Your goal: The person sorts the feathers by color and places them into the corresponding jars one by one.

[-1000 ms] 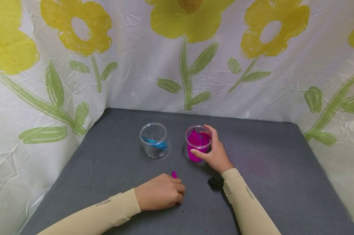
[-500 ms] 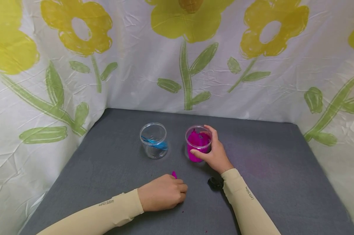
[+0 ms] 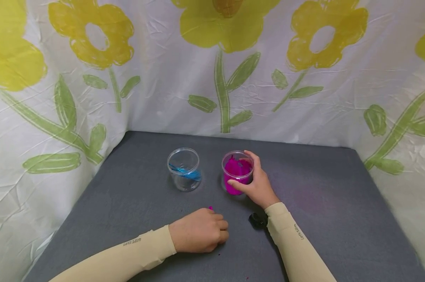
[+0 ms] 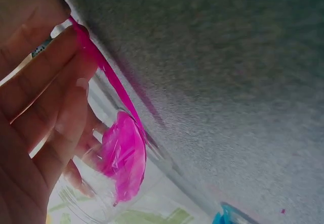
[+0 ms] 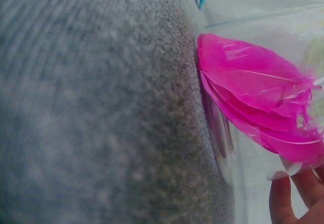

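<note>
My left hand (image 3: pixel 202 231) is low over the grey table, fingers curled, pinching a magenta feather (image 4: pixel 114 80). In the head view only the feather's tip shows past the knuckles; the left wrist view shows it edge-on, close to the tabletop. My right hand (image 3: pixel 257 186) grips the right side of a clear round jar (image 3: pixel 224 166), thumb in front and fingers behind. Several magenta feathers (image 5: pixel 253 80) stand bunched inside that jar. To its left stands a second clear jar (image 3: pixel 180 184) with blue feathers (image 3: pixel 189 173) leaning across inside it.
A small black object (image 3: pixel 258 221) sits by the right wrist, partly against the sleeve. The dark grey table (image 3: pixel 127 188) meets a white curtain (image 3: pixel 156 102) with painted yellow flowers at the back and sides. Tiny magenta specks lie near the front.
My left hand has slid slightly to the right, and less of the feather's tip shows past it now. The right hand and both jars stay where they were.
</note>
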A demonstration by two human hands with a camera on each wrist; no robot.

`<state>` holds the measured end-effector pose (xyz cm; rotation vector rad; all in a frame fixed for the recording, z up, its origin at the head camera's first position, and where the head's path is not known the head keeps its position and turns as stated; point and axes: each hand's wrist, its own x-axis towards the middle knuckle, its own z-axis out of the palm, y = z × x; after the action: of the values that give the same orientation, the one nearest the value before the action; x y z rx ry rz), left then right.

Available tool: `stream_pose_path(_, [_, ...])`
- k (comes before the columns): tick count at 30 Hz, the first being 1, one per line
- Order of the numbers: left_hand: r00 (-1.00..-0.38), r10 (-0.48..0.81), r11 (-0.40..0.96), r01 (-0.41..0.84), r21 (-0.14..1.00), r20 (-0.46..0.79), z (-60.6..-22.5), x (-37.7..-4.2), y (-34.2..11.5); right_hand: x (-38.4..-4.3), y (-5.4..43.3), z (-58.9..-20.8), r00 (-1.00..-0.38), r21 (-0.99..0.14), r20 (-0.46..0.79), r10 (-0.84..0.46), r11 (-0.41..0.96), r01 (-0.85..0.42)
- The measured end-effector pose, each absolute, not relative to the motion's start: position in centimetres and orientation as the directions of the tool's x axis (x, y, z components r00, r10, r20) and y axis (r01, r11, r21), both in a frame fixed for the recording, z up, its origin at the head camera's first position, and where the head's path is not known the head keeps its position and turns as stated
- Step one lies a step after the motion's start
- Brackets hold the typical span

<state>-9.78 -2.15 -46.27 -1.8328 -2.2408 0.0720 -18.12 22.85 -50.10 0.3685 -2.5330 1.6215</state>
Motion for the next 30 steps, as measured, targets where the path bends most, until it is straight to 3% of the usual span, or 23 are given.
stream_pose_path(8, [-0.246,0.953,0.256,0.966,-0.036,0.176,-45.9,-10.7,-1.7,-18.2,22.8,-50.2,-0.962,-0.882,0.23,-0.15,0.386,-0.271])
stream_pose_path(16, [-0.313,0.896,0.282,0.949,0.141,0.314,-44.9,-12.0,-1.5,-18.2,22.8,-50.1,-0.962,-0.879,0.23,-0.146,0.394,-0.27])
stream_pose_path(20, [-0.368,0.872,0.285,0.918,0.277,0.324,-44.2,-12.7,-1.6,-18.2,22.8,-50.0,-0.961,-0.877,0.233,-0.149,0.394,-0.274])
stream_pose_path(30, [-0.511,0.793,0.349,0.827,0.441,0.332,-41.7,-14.9,-1.7,-18.2,23.0,-50.0,-0.957,-0.868,0.245,-0.158,0.404,-0.289])
